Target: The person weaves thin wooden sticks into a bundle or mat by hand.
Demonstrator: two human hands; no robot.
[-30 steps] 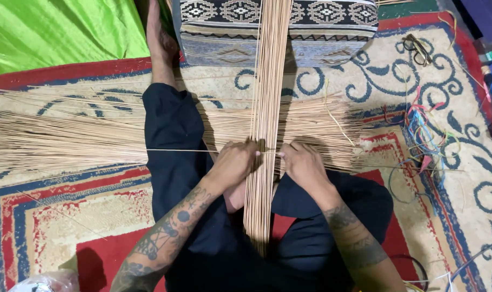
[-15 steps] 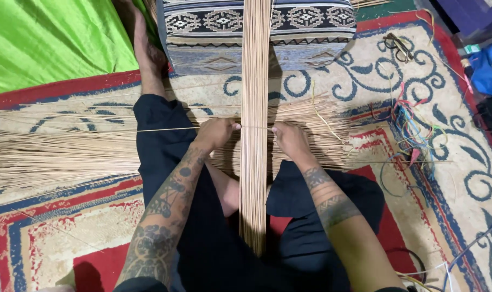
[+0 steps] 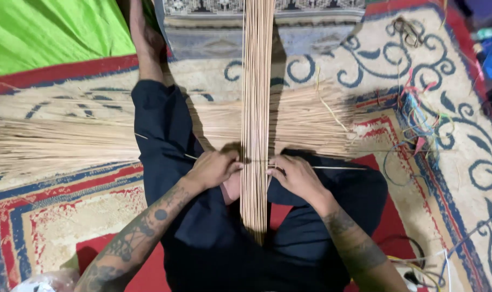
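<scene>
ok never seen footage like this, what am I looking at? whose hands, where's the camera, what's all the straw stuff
There is no machine here: a person sits on a patterned rug and works with two bare hands. The single camera is worn on their head and looks straight down, so you see their own tattooed forearms and dark trousers from above.

A flat band of thin sticks runs away from the person, over their lap towards a patterned cushion. The left hand and the right hand sit on either side of that band, pinching one thin stick that lies crosswise through it.

A loose pile of the same sticks lies across the rug. To the right lie coloured cords; at the upper left is a green sheet.
</scene>
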